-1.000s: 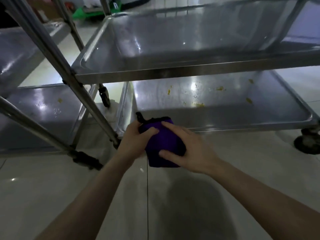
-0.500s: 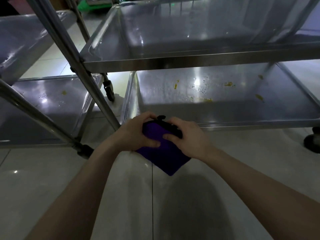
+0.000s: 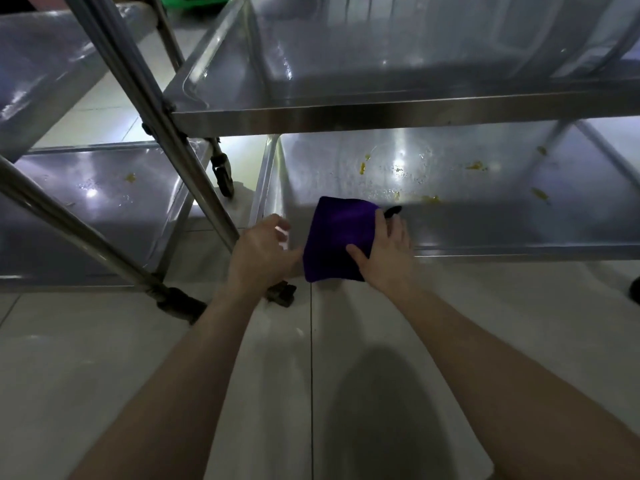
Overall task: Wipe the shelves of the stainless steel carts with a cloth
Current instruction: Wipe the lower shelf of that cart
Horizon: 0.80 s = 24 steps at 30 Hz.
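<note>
A folded purple cloth hangs over the near left rim of the bottom shelf of a stainless steel cart. My right hand grips its right edge, thumb on top. My left hand is just left of the cloth, fingers loosely apart, touching or nearly touching its edge. Yellow food specks dot the bottom shelf beyond the cloth. The cart's middle shelf juts out above.
A second steel cart stands to the left, its slanted legs crossing near my left hand. Black castors sit between the carts and one below my left wrist. Pale tiled floor lies under my arms.
The cloth has gone from being bunched between both hands to spread flat at the shelf's rim. My left hand has come off it; my right hand moved forward with it.
</note>
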### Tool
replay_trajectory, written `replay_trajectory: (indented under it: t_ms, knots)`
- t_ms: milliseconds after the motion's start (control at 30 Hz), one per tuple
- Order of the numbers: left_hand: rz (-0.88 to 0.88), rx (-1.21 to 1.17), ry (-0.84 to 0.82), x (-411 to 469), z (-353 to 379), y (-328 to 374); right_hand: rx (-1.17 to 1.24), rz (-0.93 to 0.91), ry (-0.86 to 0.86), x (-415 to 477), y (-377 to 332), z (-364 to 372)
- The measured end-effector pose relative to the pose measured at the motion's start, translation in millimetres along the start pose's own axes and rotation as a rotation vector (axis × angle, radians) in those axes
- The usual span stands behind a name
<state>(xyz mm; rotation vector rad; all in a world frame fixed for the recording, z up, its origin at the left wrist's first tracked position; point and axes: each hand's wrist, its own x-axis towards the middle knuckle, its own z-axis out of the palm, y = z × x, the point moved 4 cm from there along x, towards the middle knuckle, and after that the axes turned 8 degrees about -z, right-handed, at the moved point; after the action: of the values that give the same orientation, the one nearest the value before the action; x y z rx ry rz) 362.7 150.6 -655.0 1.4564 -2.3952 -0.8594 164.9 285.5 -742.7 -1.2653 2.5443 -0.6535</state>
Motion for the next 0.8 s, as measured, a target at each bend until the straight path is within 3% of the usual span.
replay_trajectory:
  t_ms: [133,267,367,467,633,800]
  knots:
    - [-0.257,0.124,0.086,1.5,-27.7,-49.4,-0.17,-0.206,0.033,-6.8,-23.6,14.1]
    - [-0.421,-0.126,0.235,6.6,-39.5,-72.3,-0.251,-0.291,0.061,14.6,-43.4,17.7]
    - [-0.352,-0.584,0.223,22.0,-39.3,-66.8,-0.315,-0.218,-0.076,34.9,-44.5,37.0]
    - [-0.301,-0.814,0.179,34.9,-32.2,-60.5,-0.372,-0.196,-0.108,32.2,-40.9,62.5]
    - [-0.332,-0.903,0.279,43.6,-24.1,-66.3,-0.344,-0.288,-0.142,25.3,-85.9,91.4]
    - [-0.245,-0.872,0.21,41.7,-27.4,-74.0,-0.285,-0.356,-0.215,73.5,-109.9,110.2]
